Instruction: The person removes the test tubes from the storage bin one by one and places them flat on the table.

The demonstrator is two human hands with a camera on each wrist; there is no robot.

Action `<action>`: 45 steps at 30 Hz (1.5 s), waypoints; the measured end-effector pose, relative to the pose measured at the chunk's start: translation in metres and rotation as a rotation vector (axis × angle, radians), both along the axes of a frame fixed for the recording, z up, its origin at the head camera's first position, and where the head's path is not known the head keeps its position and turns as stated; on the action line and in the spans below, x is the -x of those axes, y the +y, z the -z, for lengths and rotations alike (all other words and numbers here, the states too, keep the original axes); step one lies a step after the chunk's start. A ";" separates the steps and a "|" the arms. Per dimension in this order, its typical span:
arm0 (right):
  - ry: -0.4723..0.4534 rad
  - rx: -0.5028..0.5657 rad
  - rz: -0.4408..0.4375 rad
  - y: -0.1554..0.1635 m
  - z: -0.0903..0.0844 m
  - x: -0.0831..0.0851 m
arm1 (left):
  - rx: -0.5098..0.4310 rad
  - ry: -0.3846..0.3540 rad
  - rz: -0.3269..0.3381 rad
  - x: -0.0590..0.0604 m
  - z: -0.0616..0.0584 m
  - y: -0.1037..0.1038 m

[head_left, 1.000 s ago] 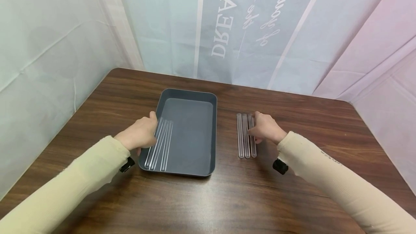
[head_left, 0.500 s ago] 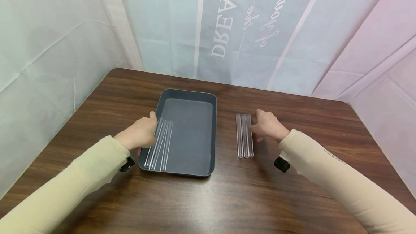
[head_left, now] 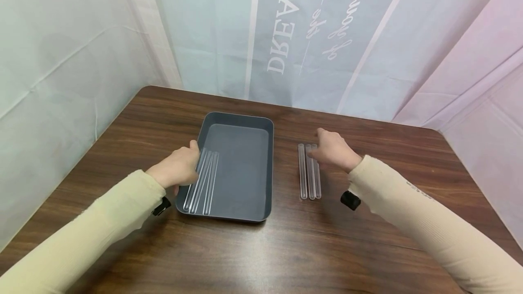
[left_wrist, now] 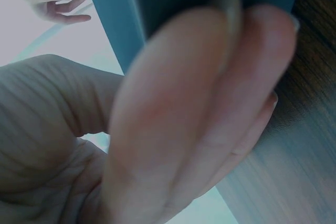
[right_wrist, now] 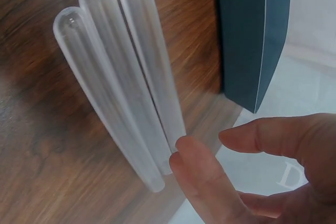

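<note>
Change: right hand [head_left: 333,150] has slid from the middle of the three loose test tubes [head_left: 309,171] to their far ends.
Right hand: fingers relaxed, a fingertip [right_wrist: 195,157] touching a tube end.
Left hand [head_left: 176,168]: fingers curled on the near left rim of the grey tray [head_left: 241,167].
Tray: holds four more tubes [head_left: 202,182] along its left wall.
Surface: dark wooden table [head_left: 286,248].

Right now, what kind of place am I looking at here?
Probably a makeshift recording booth, not a real lab: a wooden table is closed in by hung fabric sheets, one with mirrored lettering. Only a grey tray and clear tubes lie on it.
</note>
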State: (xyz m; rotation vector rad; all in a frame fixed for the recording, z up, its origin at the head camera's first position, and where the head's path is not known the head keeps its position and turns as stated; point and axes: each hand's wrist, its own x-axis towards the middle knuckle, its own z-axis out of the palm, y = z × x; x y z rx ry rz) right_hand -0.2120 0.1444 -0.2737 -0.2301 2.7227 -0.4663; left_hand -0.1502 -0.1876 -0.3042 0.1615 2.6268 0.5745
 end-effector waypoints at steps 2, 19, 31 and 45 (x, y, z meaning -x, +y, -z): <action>0.005 0.003 -0.011 -0.003 -0.001 -0.001 | 0.004 -0.002 0.000 0.000 0.000 0.000; 0.045 0.080 -0.074 -0.048 -0.008 -0.001 | 0.009 0.002 -0.024 0.001 0.000 0.000; 0.037 0.140 -0.094 -0.085 -0.004 -0.007 | 0.007 0.004 -0.045 0.001 -0.001 0.001; 0.013 0.120 -0.190 -0.115 0.006 -0.016 | 0.016 -0.008 -0.036 0.002 0.000 0.001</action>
